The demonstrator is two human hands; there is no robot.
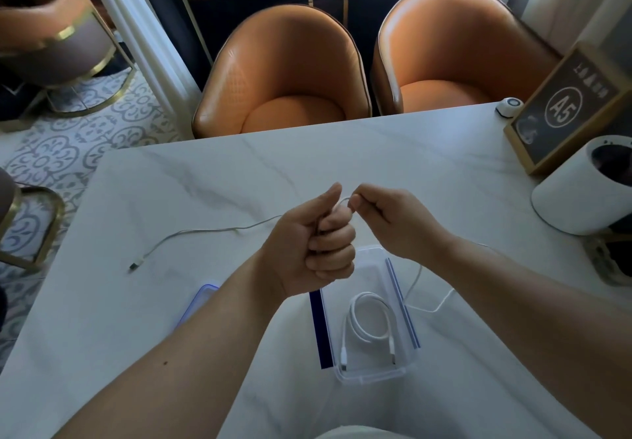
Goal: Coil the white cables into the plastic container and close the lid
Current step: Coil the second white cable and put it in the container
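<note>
Now two hands [314,243] [393,219] hold one cable [205,231]; one container [376,377] holds another [388,319].

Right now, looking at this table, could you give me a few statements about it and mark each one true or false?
1. A coiled white cable lies inside the container. True.
2. The lid is on the container. False: it lies on the table, left of the open container.
3. The left hand and the right hand both hold a second white cable. True.
4. The two chairs are blue. False: they are orange.
</note>
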